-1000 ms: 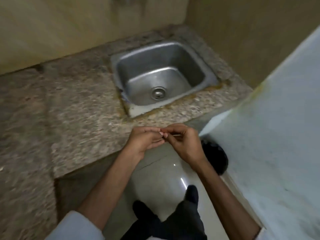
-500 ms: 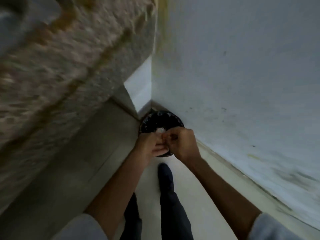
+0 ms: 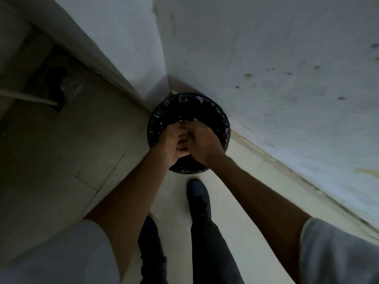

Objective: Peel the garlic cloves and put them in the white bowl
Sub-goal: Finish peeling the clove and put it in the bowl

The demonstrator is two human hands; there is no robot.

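The scuffed pale-grey plaster wall (image 3: 266,48) fills the right and top of my view, and it meets a second wall in a corner just behind the bin. Below it the beige tiled floor (image 3: 51,160) runs off to my left, dim and blurred. My forearms reach forward from short light-grey sleeves (image 3: 338,253), over my dark trousers and one dark shoe (image 3: 199,195) that points at the bin. The round bin lined with a shiny black plastic bag (image 3: 205,107) stands on the floor tight in the corner. Both my hands hang over its open mouth, touching each other. My left hand (image 3: 171,140) and right hand (image 3: 203,142) each have a grip clenched, fingers curled inward and fingertips meeting. Between them they pinch the small pale garlic clove (image 3: 180,134), mostly hidden, with only a sliver showing above the bin's opening.
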